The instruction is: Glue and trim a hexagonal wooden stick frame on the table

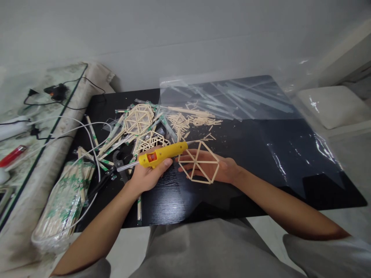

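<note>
My left hand (150, 173) is wrapped round a yellow hot glue gun (168, 153). A translucent glue stick (128, 166) pokes out of the gun's back end. The gun's tip points right, close to the top corner of a wooden hexagon frame (196, 161) made of thin sticks with spokes meeting in the middle. My right hand (227, 169) supports this frame from behind, its fingers stretched behind the sticks and the frame's right side resting by the palm. Just beyond the gun, more lattice stick pieces (150, 142) lie partly hidden by my left hand.
A finished-looking stick hexagon (139, 119) lies on wrapped chopsticks at the back left. Short cut sticks (179, 122) are heaped in the middle. Black-handled cutters (120, 164), a bag of chopsticks (65, 193) and a looping white cable (99, 166) are at left. Clear plastic sheeting (232, 96) covers the right.
</note>
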### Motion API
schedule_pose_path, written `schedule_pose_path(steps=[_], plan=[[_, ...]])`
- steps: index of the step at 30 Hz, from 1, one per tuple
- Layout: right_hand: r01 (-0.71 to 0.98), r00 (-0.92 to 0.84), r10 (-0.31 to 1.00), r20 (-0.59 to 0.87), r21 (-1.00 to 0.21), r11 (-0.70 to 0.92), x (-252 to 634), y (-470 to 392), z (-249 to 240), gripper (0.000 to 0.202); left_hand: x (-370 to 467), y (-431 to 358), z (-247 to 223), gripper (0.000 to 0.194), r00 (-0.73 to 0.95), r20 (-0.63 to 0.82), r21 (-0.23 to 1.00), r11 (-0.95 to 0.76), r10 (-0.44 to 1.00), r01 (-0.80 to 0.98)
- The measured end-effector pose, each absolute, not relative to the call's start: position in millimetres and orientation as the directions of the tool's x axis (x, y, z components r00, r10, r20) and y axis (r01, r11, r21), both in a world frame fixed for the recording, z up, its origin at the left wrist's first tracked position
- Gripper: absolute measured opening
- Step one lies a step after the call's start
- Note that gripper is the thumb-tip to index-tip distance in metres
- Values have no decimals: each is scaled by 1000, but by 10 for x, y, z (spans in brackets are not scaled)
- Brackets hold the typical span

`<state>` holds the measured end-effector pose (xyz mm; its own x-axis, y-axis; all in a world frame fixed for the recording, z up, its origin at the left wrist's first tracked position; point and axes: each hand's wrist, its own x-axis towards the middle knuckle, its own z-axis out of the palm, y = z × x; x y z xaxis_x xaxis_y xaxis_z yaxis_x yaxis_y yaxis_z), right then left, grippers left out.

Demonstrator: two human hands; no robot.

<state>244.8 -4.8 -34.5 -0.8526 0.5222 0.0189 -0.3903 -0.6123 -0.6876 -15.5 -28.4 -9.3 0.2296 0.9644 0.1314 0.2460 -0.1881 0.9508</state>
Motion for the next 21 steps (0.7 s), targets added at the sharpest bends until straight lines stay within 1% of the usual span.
schedule_pose_path(steps=[5, 10, 14, 21], plan=[[-390, -849, 528, 6, -681, -620, 2465, -42, -331, 94, -156, -274, -79, 34, 242, 160, 937, -224, 957, 268], [-389, -845, 534, -1, -684, -617, 2468, -37, -310, 95, -195, -267, -128, 32, 263, 190, 920, -264, 946, 288], [-395, -843, 538, 9, -690, -606, 2467, -35, -309, 92, -194, -263, -131, 32, 262, 167, 927, -242, 950, 286], [-391, -841, 541, -6, -684, -615, 2486, -29, -300, 93, -192, -258, -141, 36, 231, 127, 936, -194, 965, 294]])
